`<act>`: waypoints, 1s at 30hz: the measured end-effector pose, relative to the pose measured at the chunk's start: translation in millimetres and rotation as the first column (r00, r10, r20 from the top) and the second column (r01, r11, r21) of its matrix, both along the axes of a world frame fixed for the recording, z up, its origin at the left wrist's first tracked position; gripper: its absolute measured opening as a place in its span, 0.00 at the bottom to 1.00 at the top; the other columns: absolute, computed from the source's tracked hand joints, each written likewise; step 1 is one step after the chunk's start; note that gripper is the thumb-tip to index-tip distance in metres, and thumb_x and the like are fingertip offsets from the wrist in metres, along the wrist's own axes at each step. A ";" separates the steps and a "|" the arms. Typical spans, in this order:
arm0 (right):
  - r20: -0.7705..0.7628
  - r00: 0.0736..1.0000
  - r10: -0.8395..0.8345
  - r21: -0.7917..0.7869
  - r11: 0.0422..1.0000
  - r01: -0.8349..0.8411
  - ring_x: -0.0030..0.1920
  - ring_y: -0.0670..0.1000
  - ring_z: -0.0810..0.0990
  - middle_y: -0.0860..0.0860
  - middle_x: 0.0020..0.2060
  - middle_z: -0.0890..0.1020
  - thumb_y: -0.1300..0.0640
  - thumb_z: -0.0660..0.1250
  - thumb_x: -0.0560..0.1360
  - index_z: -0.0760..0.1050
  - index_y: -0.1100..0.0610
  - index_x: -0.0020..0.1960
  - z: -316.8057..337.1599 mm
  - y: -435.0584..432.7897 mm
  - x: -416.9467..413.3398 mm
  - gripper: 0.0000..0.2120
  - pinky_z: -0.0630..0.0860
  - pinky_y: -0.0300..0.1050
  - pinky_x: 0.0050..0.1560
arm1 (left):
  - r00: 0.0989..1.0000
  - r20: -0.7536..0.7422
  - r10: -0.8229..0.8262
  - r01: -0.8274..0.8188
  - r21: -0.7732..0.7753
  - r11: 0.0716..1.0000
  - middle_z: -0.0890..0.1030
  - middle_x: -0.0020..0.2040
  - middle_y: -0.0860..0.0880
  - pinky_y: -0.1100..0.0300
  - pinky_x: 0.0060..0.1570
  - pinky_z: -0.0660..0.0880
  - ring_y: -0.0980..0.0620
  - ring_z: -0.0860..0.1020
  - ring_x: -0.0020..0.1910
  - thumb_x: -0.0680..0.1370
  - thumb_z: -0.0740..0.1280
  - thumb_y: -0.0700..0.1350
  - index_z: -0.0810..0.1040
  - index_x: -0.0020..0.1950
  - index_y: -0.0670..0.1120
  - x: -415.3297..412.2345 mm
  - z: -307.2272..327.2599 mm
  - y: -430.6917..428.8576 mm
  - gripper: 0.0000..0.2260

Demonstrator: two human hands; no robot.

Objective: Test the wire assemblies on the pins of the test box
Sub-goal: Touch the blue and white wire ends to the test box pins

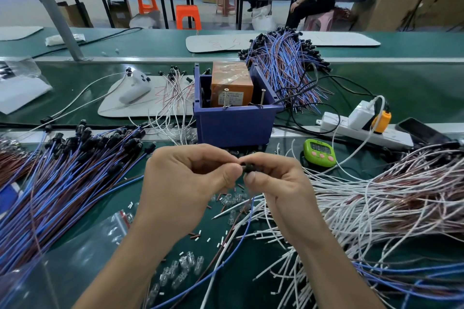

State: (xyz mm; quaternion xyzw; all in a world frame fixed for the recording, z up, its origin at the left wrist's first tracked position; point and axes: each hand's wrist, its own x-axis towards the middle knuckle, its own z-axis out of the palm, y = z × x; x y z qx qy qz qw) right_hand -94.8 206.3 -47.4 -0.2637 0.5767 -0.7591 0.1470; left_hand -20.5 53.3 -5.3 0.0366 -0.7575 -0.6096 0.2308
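Green-topped bench (pixel 414 88), mid-room.

- **Near centre:** left hand (pixel 190 178) and right hand (pixel 276 183), fingertips meeting. Both pinch one small black plastic cap (pixel 248 167). A blue and brown wire pair (pixel 247 228) trails from under the right hand toward the near edge.
- **Just beyond the hands:** blue plastic bin (pixel 233 123) holding an orange taped test box (pixel 232 88). Two upright metal screws (pixel 225 98) stand at the bin's near rim.
- **Left:** heap of blue-and-brown wire assemblies with black caps (pixel 62 170).
- **Right:** tangle of white wires (pixel 376 195), lime-green digital timer (pixel 319 153), white power strip (pixel 364 130).
- **Near:** loose clear glass bulbs (pixel 185 266).
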 end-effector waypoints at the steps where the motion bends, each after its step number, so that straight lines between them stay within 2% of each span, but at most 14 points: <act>1: 0.052 0.999 0.003 -0.050 0.999 0.000 0.38 0.49 0.79 0.53 0.38 0.85 0.66 0.69 0.68 0.87 0.56 0.46 0.2 0.1 -0.6 0.12 0.77 0.40 0.41 | 1.000 -0.031 0.002 -0.003 -0.023 1.000 0.86 0.34 0.53 0.65 0.34 0.81 0.54 0.85 0.32 0.67 0.81 0.43 0.88 0.40 0.58 1.0 0.9 0.3 0.10; 4: 0.181 0.980 0.086 -0.203 0.978 -0.049 0.37 0.50 0.76 0.55 0.38 0.84 0.62 0.69 0.62 0.86 0.60 0.42 1.4 3.5 -3.9 0.11 0.74 0.39 0.40 | 0.994 -0.102 0.033 -0.039 -0.058 0.998 0.87 0.37 0.57 0.68 0.37 0.80 0.57 0.85 0.34 0.65 0.82 0.41 0.88 0.42 0.60 2.1 1.6 2.5 0.15; 8: 0.209 0.964 0.165 -0.270 0.957 -0.106 0.39 0.52 0.74 0.57 0.37 0.82 0.60 0.67 0.58 0.83 0.63 0.40 1.3 7.9 -7.2 0.13 0.72 0.43 0.44 | 0.987 -0.158 0.015 -0.032 -0.106 0.994 0.87 0.37 0.58 0.68 0.38 0.80 0.58 0.85 0.35 0.66 0.81 0.42 0.88 0.44 0.58 4.9 2.5 5.4 0.13; 11: 0.197 0.964 0.179 -0.259 0.958 -0.125 0.40 0.54 0.71 0.56 0.36 0.81 0.61 0.64 0.59 0.83 0.62 0.39 1.0 7.7 -6.6 0.12 0.70 0.45 0.45 | 0.980 -0.196 -0.025 -0.004 -0.145 0.989 0.86 0.38 0.60 0.69 0.38 0.79 0.59 0.85 0.35 0.67 0.81 0.41 0.87 0.45 0.56 6.6 4.8 9.4 0.12; 15: 0.213 0.965 0.155 -0.239 0.966 -0.102 0.41 0.56 0.71 0.57 0.36 0.81 0.62 0.66 0.58 0.84 0.62 0.40 0.2 4.7 -5.8 0.13 0.69 0.48 0.46 | 0.978 -0.204 -0.035 0.005 -0.145 0.989 0.87 0.40 0.60 0.68 0.40 0.80 0.58 0.85 0.36 0.68 0.81 0.41 0.88 0.46 0.55 6.1 2.9 9.9 0.12; 20: 0.193 0.975 0.108 -0.174 0.982 -0.074 0.37 0.51 0.74 0.55 0.33 0.80 0.69 0.63 0.60 0.86 0.60 0.40 1.7 2.0 -2.1 0.15 0.73 0.40 0.41 | 0.985 -0.173 -0.017 -0.014 -0.179 0.984 0.87 0.40 0.60 0.68 0.40 0.80 0.57 0.86 0.38 0.68 0.81 0.40 0.88 0.46 0.54 6.0 -0.7 8.6 0.12; 23: 0.146 0.986 0.080 -0.128 0.990 -0.061 0.37 0.49 0.75 0.53 0.32 0.80 0.65 0.67 0.59 0.86 0.58 0.40 2.3 1.4 -1.0 0.14 0.74 0.38 0.40 | 0.987 -0.159 -0.008 -0.022 -0.187 0.982 0.87 0.40 0.59 0.67 0.41 0.80 0.57 0.86 0.39 0.68 0.81 0.41 0.89 0.43 0.54 5.9 -1.5 7.1 0.09; 26: 0.091 0.994 0.052 -0.074 0.996 -0.045 0.37 0.48 0.76 0.51 0.33 0.81 0.67 0.66 0.62 0.87 0.56 0.40 0.1 0.3 -1.4 0.14 0.74 0.37 0.40 | 0.989 -0.146 0.028 -0.057 -0.195 0.979 0.86 0.39 0.60 0.68 0.40 0.79 0.58 0.86 0.38 0.68 0.80 0.42 0.88 0.42 0.56 5.5 -1.0 8.1 0.09; 30: 0.055 0.998 0.040 -0.055 0.998 -0.037 0.38 0.50 0.74 0.52 0.33 0.80 0.60 0.68 0.62 0.87 0.55 0.42 -2.5 -0.1 -2.0 0.12 0.73 0.38 0.41 | 0.992 -0.107 0.063 -0.085 -0.209 0.974 0.86 0.37 0.62 0.70 0.39 0.78 0.60 0.85 0.36 0.67 0.83 0.40 0.88 0.45 0.59 5.7 0.1 9.6 0.16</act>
